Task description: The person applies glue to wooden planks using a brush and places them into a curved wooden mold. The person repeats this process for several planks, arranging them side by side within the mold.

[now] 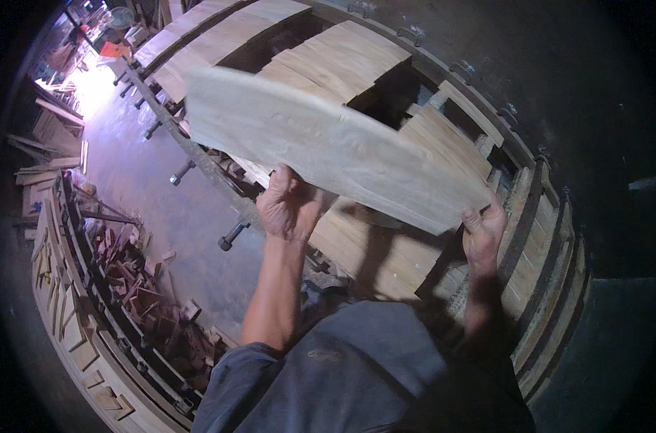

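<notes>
A long pale wooden board (pixel 328 148) is held up in front of me, tilted so that one broad face shows. My left hand (pixel 292 204) grips its lower edge near the middle, thumb on the near face and fingers behind. At the board's right end, my right hand (pixel 484 227) is closed round the corner, thumb in front. Beneath the board, glued-up wood panels (pixel 335 61) lie across a metal clamp rack (pixel 198 155). Another panel (pixel 385 252) rests on the rack close to my body, partly shaded. The board hides part of the rack.
Clamp screws (pixel 234 234) stick out along the rack's left side. A heap of wood offcuts (pixel 136 289) lies on the floor to the left, beside a second rack (pixel 89 346) bearing wood strips. More long strips (pixel 552 267) sit in the rack at right. Scrap boards (pixel 50 137) are piled far left.
</notes>
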### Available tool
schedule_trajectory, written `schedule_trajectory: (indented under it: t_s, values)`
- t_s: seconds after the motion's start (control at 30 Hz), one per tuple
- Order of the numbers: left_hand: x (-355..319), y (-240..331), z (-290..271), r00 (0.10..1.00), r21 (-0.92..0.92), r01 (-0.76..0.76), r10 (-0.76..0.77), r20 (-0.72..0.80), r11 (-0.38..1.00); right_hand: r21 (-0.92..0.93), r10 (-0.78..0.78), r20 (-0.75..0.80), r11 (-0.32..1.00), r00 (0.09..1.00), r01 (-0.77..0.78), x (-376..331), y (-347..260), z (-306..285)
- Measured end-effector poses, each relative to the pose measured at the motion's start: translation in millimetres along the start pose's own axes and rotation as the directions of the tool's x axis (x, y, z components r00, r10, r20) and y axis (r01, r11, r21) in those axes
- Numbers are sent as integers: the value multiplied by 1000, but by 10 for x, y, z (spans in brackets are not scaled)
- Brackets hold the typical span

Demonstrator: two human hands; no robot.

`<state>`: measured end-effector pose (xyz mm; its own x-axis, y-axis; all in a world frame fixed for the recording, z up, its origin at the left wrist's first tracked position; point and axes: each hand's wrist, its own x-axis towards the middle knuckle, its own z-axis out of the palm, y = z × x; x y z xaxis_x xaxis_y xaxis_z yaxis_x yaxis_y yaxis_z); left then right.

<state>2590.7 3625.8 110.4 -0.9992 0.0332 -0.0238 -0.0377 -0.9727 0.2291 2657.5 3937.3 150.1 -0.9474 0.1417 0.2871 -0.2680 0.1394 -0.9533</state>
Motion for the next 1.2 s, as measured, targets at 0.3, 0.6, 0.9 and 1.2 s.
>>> schedule_trajectory:
  t_s: [0.3,0.6,0.9,1.2]
  values:
    - [343,-505,-160,979,191,188,-199,39,963,352,184,-90,925,979,-142,173,303,-318]
    - [975,-1282,-190,960,289,279,-277,-47,916,4,209,-509,971,835,-240,245,705,-678]
    - [1592,-2367,-276,870,328,486,-413,-270,810,-923,-18,17,385,1000,22,761,1231,-613]
    - [2244,-3358,-649,754,385,647,-479,-449,658,-978,97,-7,206,995,-27,1390,2371,-1241]
